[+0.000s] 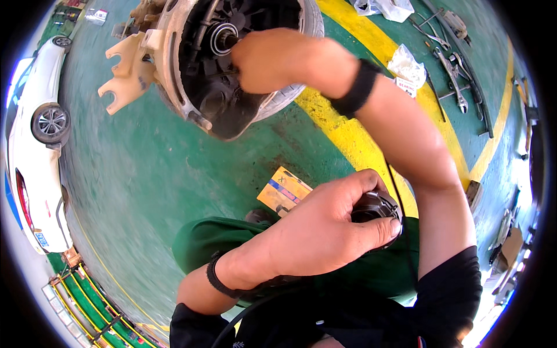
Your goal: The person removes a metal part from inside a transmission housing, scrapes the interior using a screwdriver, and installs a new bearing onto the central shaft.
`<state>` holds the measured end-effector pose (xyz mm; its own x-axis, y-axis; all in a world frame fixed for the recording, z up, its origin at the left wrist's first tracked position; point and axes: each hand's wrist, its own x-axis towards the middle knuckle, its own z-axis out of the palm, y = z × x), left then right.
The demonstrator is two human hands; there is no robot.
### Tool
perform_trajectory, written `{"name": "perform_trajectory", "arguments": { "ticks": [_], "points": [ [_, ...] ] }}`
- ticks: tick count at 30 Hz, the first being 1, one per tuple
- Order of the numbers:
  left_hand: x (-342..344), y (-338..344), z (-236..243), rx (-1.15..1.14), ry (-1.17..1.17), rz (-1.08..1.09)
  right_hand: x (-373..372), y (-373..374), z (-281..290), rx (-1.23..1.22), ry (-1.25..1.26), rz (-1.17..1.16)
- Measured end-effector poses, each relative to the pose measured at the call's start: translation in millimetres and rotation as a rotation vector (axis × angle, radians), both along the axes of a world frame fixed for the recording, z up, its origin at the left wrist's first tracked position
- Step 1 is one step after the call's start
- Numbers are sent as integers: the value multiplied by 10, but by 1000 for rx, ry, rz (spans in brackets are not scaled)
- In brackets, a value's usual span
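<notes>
A large bell-shaped gearbox housing (180,58) stands at the top, its dark, greasy inside facing me. Within it a pale metal ring (223,39) surrounds a dark shaft (230,40). My right hand (272,61) reaches into the housing, its fingers curled around the shaft's near end; the fingertips are partly hidden. Lower down, over my lap, my left hand (325,229) grips a dark round metal part (374,209) between thumb and fingers. That part has a hollow middle and looks greasy; its exact kind is not clear.
A tan forked lever (127,72) juts from the housing's left. On the green floor lies a yellow box (283,190). Wrenches (452,78), a crumpled plastic bag (407,65) and a small white box (405,87) lie right. A white car (43,174) stands far left.
</notes>
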<state>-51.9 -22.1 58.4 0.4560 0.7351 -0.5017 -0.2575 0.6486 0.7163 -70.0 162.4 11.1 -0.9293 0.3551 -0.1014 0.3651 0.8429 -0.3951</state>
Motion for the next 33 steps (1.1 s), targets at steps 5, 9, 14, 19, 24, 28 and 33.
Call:
{"name": "perform_trajectory", "arguments": {
  "ticks": [5,9,14,19,24,28,33],
  "points": [
    [-25,-15,29,60,101,-49,285,320,-278,70,-35,-85],
    [-19,55,28,88,155,-112,203,280,-514,64,-8,-85],
    [-13,41,34,99,155,-116,109,199,-625,1,-45,-93],
    [-56,24,9,95,153,-73,166,217,-640,-20,-107,-34],
    [-5,57,48,123,163,-101,193,220,-626,9,-28,-78],
    [-21,59,33,105,159,-107,242,270,-728,-167,-117,-10],
    [-33,10,45,157,188,-104,568,558,-723,-26,-23,-152]
  ]
}}
